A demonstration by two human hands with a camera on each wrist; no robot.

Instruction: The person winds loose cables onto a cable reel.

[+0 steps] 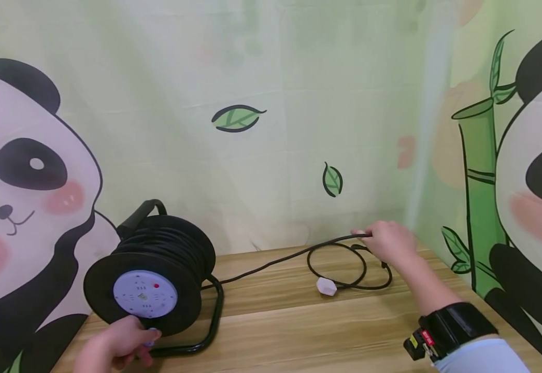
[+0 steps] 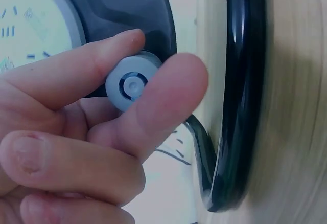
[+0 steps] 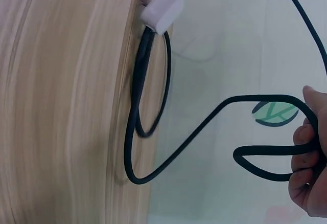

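Observation:
On the left of the table a black cable reel (image 1: 159, 243) stands on a bent tube frame, its round light socket panel (image 1: 145, 293) facing me. My left hand (image 1: 124, 342) pinches the reel's small grey crank knob (image 2: 130, 83) between thumb and forefinger, low on the disc's rim. At the right, my right hand (image 1: 392, 242) grips the black cable (image 1: 271, 263), which runs from the reel up to my fingers. Beyond the grip the cable falls in loose loops, ending in a white plug (image 1: 326, 286) on the table.
The reel's black tube stand (image 1: 215, 321) rests on the wood-grain table (image 1: 271, 336). A printed curtain (image 1: 271, 181) with pandas, bamboo and leaves hangs behind and along the right side. A black wrist strap (image 1: 459, 326) with a small device sits on my right forearm.

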